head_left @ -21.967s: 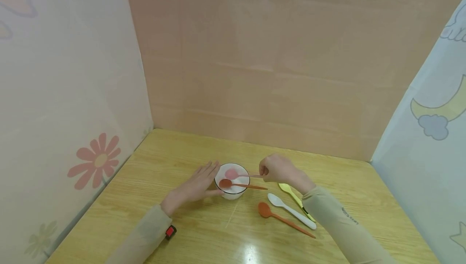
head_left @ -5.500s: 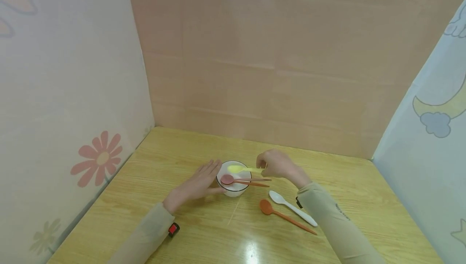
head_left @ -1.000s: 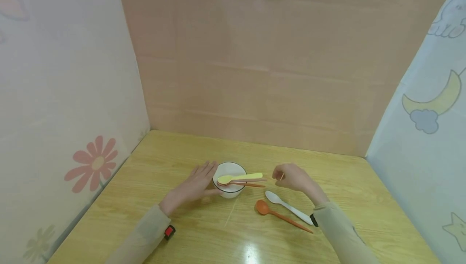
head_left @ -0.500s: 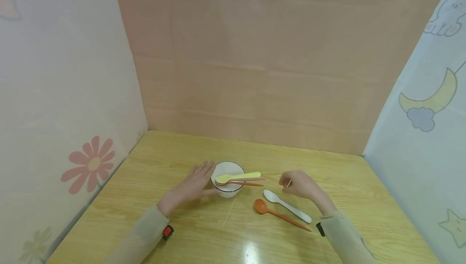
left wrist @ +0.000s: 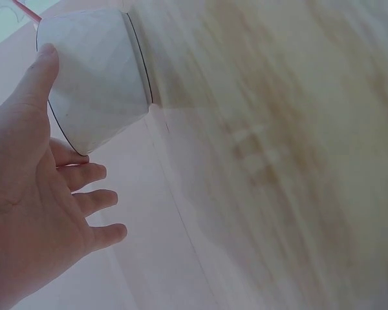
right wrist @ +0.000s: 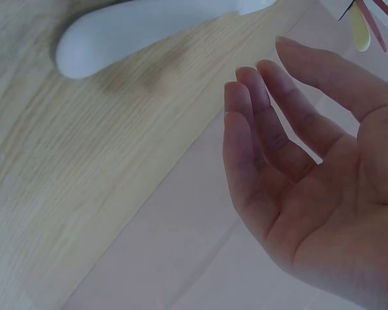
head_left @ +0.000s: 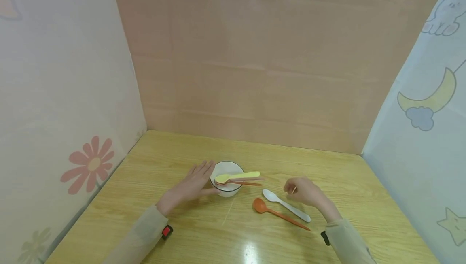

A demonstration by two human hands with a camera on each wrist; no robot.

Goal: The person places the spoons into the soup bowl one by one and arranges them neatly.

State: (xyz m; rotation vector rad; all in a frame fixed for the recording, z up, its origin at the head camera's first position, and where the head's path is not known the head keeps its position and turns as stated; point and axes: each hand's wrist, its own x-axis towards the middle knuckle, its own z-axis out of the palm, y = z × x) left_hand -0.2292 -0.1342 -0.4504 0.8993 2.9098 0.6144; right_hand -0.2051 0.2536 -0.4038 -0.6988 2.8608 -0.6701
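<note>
Table [head_left: 196, 227] with bowl [head_left: 227, 193], two spoons [head_left: 289, 207]

The left sleeve [head_left: 138, 237] is long, plain beige cloth, softly wrinkled, ending in a cuff at the wrist. Just beside the left sleeve, near its cuff, is a small black box [head_left: 167, 232] with a red square on its face. Beyond the left sleeve is the bare left hand [head_left: 191, 184], its palm finely creased. Well across from the left sleeve, the right sleeve [head_left: 347, 241] matches in beige, with a black piece [head_left: 325, 238] at its edge; the bare right hand [head_left: 307, 193] has short nails
</note>
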